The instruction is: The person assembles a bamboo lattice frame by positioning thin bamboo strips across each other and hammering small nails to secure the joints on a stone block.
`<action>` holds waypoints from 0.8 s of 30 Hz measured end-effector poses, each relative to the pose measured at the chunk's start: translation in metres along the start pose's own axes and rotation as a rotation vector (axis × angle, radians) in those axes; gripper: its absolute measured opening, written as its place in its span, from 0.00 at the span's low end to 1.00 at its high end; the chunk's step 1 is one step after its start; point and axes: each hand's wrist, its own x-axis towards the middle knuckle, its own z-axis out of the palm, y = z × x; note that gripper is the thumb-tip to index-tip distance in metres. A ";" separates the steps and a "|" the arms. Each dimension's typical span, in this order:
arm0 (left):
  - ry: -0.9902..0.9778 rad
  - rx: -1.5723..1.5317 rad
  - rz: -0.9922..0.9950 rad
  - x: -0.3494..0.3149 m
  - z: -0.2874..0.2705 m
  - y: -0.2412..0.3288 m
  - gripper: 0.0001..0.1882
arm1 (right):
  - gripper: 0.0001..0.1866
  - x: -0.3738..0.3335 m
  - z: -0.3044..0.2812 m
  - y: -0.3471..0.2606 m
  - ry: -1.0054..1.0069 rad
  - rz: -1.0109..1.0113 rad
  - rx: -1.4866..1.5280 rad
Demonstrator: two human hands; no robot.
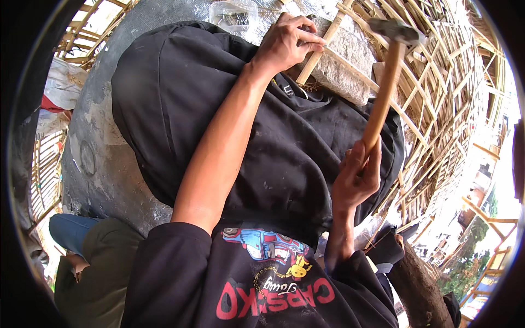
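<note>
Raised in my right hand [356, 179] is a hammer [386, 90] with a wooden handle and a dark metal head. My fingers wrap round the lower part of the handle, and the head is up at the far right. My left hand [290, 44] is closed in a pinch, its fingertips at the crossing of two thin bamboo strips [350, 66]. Whatever sits between those fingertips is too small to make out. Under the crossing lies a rough grey stone block [342, 82], just beyond my black-trousered legs [273, 153].
A clear plastic tub [234, 15] with small thin dark pieces stands beyond my left hand. Woven bamboo lattice [437, 93] fills the right side. Grey concrete floor [104, 164] curves along the left. Another person's leg and hand [77, 263] appear at the lower left.
</note>
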 end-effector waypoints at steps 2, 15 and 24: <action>-0.007 0.003 0.002 0.002 -0.002 0.000 0.09 | 0.20 -0.006 0.007 0.016 -0.009 -0.072 -0.054; -0.009 0.011 0.010 -0.001 -0.002 -0.001 0.08 | 0.20 -0.001 0.014 0.034 -0.201 0.043 -0.165; 0.011 0.016 0.001 -0.001 -0.003 0.000 0.09 | 0.20 -0.002 0.021 0.032 -0.190 0.062 -0.124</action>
